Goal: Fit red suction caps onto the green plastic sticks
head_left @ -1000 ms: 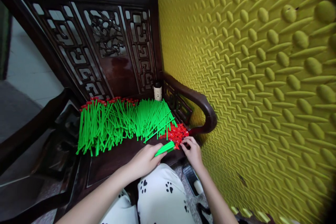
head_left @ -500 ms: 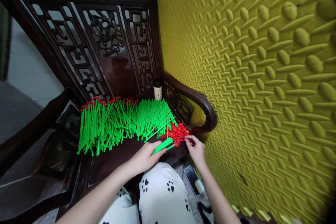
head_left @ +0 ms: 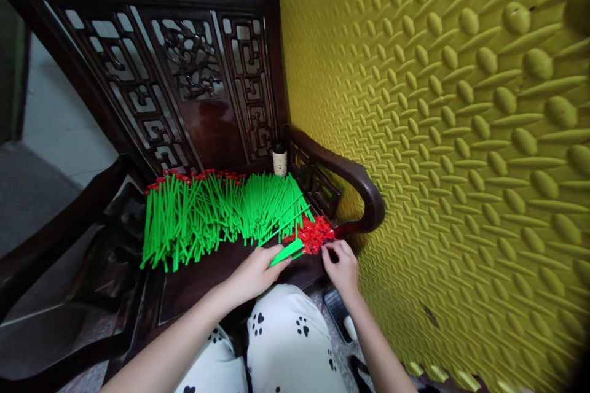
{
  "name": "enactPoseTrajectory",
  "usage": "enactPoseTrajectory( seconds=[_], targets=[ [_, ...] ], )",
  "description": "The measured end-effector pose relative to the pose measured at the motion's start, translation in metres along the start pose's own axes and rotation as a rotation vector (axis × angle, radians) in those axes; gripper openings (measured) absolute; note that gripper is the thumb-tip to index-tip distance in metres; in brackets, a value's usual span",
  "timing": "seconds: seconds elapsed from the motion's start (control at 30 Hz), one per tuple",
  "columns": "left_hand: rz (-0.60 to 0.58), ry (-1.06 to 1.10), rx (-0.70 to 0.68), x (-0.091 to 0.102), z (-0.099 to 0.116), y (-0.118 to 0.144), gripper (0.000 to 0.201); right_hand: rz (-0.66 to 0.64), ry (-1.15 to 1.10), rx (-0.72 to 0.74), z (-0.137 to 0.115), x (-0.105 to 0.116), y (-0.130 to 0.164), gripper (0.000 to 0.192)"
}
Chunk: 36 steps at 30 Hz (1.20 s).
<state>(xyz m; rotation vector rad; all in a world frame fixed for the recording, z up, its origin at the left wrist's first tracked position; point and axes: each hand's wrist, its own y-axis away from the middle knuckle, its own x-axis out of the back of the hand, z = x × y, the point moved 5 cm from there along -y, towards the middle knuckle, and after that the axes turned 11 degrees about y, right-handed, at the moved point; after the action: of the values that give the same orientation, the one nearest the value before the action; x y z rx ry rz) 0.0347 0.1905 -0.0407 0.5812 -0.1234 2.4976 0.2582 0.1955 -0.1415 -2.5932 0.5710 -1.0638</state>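
Note:
My left hand (head_left: 263, 265) is closed around a small bundle of green sticks (head_left: 289, 251), held slanting up to the right. Just beyond their tips lies a pile of small red plastic pieces (head_left: 316, 231) on the chair seat. At the pile's right front edge is my right hand (head_left: 340, 261), thumb and fingertips pinched together; whatever is between them is too small to make out. Behind both hands a wide heap of green sticks (head_left: 193, 221) covers the seat. Red tips (head_left: 203, 175) show along the back of its left and middle part.
A dark carved wooden chair (head_left: 207, 129) holds everything, its right armrest (head_left: 369, 190) close beyond my right hand. A cup with a black lid (head_left: 279, 161) stands at the seat's back. A yellow textured mat (head_left: 437, 153) rises on the right. A dark tray (head_left: 338, 313) sits low by my knee.
My right hand has shifted slightly down and its fingers have drawn closer together. The left hand keeps its hold on the green sticks. The whole view has moved a little.

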Motion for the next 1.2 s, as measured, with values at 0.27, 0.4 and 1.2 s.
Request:
enactPoseTrajectory(
  seconds=[0.27, 0.4, 1.2],
  targets=[
    [0.010, 0.007, -0.004, 0.000, -0.004, 0.000, 0.024, -0.025, -0.064, -0.172, -0.003, -0.011, -0.003, 0.023],
    [0.020, 0.023, 0.005, 0.000, -0.006, 0.000, 0.026, -0.025, -0.262, -0.292, 0.000, -0.012, -0.010, 0.029],
    [-0.265, 0.485, 0.171, -0.018, 0.009, 0.006, 0.045, -0.341, -1.264, -0.646, -0.075, 0.012, 0.003, 0.019]
  ],
)
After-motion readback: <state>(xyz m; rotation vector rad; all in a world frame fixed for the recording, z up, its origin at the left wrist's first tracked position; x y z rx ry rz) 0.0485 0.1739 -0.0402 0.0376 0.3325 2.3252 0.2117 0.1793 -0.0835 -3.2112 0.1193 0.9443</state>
